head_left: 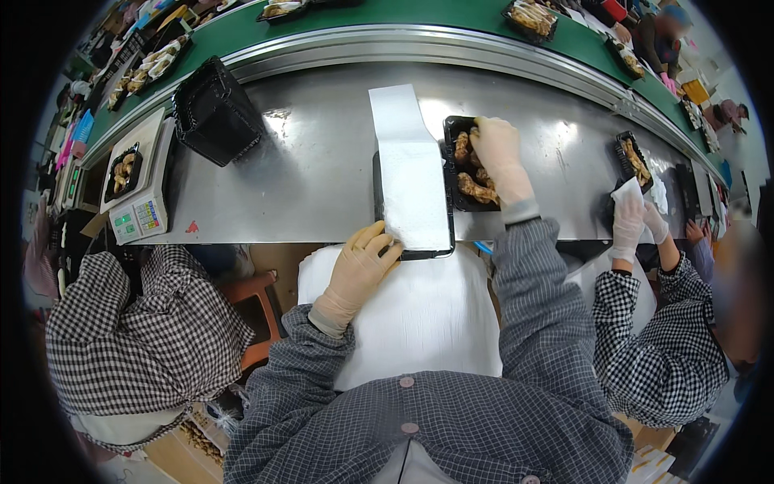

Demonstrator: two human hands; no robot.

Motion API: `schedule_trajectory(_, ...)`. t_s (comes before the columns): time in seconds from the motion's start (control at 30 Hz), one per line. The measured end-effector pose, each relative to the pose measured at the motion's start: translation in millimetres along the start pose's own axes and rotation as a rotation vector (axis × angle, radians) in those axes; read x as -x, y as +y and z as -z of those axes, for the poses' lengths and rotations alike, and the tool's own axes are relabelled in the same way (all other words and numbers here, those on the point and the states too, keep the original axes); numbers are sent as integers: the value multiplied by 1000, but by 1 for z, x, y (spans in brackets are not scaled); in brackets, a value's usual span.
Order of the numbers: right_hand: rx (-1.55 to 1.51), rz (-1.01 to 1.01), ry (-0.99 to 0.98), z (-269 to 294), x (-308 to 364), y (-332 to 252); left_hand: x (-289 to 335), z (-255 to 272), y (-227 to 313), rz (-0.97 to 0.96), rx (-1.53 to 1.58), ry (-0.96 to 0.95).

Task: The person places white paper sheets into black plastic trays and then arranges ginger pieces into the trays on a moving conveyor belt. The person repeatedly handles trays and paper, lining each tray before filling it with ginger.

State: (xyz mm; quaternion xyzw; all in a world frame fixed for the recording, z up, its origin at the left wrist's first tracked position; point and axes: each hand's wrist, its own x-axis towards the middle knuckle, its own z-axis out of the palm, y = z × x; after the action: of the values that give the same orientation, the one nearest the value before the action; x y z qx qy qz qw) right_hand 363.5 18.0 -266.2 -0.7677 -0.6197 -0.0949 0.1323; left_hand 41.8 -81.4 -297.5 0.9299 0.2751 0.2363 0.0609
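Note:
In front of me a black plastic tray (450, 230) lies at the table's near edge. A long white paper sheet (415, 185) runs over it and beyond its far end. My left hand (360, 264), in a pale glove, grips the tray's near left corner, fingertips bent over rim and paper. Just right stands a second black tray (448, 153) with several brown, knobby mushroom-like pieces (477, 190). My right hand (498, 155), also gloved, is closed over that tray's far right part. Whatever its curled fingers hold is hidden.
A stack of black trays (216, 117) stands at the left, beside a scale (139, 216) bearing a filled tray. Beyond the steel table (322, 153) runs a green conveyor (371, 18) with filled trays. At the right, a co-worker's gloved hands (633, 222) hold white paper near another filled tray (634, 158).

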Motion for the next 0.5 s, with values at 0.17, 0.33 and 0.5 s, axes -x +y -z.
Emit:
schedule_trajectory(0.17,-829,-176,20,86,68,-23,2,9,6,6,28,53)
schedule_trajectory(0.33,-996,-45,-168,80,142,-71,-3,17,11,2,50,100)
schedule_trajectory(0.5,-704,173,10,56,171,-93,2,13,10,13,52,111)
